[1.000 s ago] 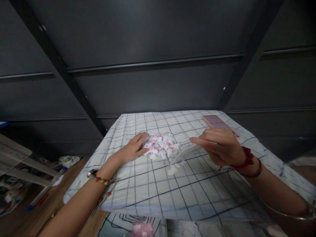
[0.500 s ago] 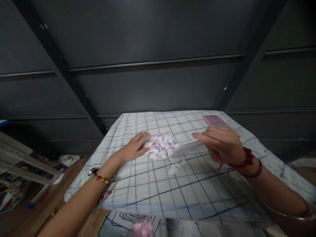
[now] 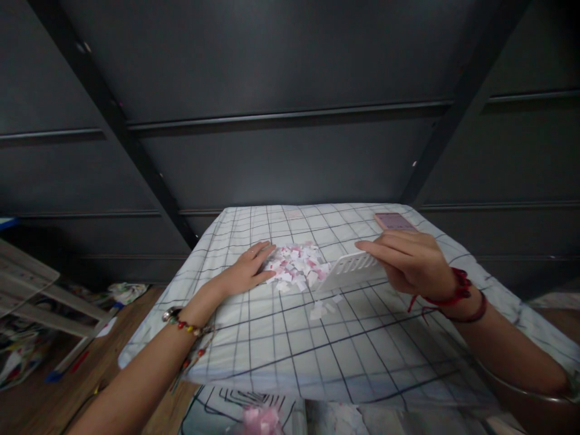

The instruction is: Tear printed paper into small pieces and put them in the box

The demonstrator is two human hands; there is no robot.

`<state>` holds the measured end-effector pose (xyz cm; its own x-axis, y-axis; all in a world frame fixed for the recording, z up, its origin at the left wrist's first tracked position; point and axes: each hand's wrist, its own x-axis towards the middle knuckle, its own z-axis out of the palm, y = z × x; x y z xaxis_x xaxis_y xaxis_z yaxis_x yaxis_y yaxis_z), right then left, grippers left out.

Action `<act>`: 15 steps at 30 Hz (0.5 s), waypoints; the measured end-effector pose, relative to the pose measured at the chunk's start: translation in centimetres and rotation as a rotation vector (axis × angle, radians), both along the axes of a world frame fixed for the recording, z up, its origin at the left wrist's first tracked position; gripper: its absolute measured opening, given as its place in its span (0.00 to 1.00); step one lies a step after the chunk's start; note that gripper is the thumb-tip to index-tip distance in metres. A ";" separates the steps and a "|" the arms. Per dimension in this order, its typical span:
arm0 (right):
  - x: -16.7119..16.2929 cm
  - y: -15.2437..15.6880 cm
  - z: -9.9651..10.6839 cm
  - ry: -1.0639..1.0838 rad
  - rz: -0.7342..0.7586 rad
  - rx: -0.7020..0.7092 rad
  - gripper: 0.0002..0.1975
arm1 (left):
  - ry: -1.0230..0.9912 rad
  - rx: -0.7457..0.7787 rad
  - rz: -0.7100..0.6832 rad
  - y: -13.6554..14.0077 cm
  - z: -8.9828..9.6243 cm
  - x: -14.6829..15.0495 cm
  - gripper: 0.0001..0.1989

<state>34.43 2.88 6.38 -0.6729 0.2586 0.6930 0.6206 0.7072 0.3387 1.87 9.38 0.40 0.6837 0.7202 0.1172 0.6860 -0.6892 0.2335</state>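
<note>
My left hand (image 3: 251, 269) lies on the cloth with its fingers apart, its fingertips at the left edge of a pile of torn white and pink paper scraps (image 3: 296, 264). My right hand (image 3: 403, 263) grips a flat white slotted plastic piece (image 3: 347, 272), held tilted on its edge. The piece's left end reaches the right side of the pile. A few loose paper scraps (image 3: 324, 308) lie apart, nearer to me. Part of the plastic piece is hidden behind my right fingers.
A white checked cloth (image 3: 281, 344) covers the table. A phone (image 3: 393, 222) lies behind my right hand, partly covered by it. Dark panels (image 3: 290, 157) rise behind the table. At the left stands a pale wooden frame (image 3: 45, 290); something pink (image 3: 261, 420) sits below the front edge.
My right hand has shifted slightly right and turned the white plastic piece, so its slots show more clearly. My left hand and the pile look the same.
</note>
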 end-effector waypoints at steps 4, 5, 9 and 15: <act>-0.3 0.1 -0.2 -0.039 -0.094 0.082 0.16 | 0.012 0.007 0.007 0.0 0.0 0.0 0.31; -0.4 0.2 -0.3 -0.044 -0.117 0.098 0.16 | 0.016 0.007 0.008 0.0 0.0 0.0 0.31; -0.5 0.2 -0.4 -0.043 -0.167 0.135 0.17 | 0.022 0.007 0.003 0.1 0.0 -0.1 0.30; 0.0 0.1 -0.1 -0.072 -0.124 0.051 0.16 | 0.010 0.014 -0.005 0.2 -0.2 -0.1 0.29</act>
